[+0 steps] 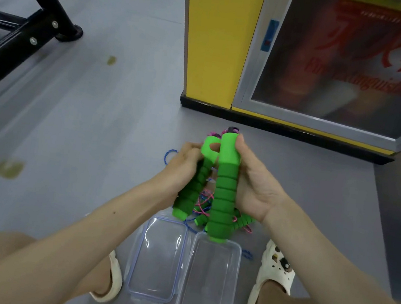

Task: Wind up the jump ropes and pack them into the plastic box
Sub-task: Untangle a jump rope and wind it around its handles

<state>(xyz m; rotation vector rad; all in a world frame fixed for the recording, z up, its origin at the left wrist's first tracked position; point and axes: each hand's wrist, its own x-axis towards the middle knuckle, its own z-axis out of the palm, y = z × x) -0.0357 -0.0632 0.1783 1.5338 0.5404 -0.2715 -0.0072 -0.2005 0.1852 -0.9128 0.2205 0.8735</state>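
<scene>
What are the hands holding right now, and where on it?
The left hand grips one green ribbed foam jump-rope handle by its upper half; the right hand grips the second green foam handle near its top.

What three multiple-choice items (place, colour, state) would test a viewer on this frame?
1. Where is the plastic box?
A. on the floor between the sandals
B. on a bench
C. on a lap

2. What colour are the held handles?
A. red
B. green
C. black

3. The box is:
A. lidded
B. open, lid beside it
C. upturned

Key: A, it lies between the feet. B, the left hand and right hand each grip green foam. B, the lid lies apart, alongside.
</scene>
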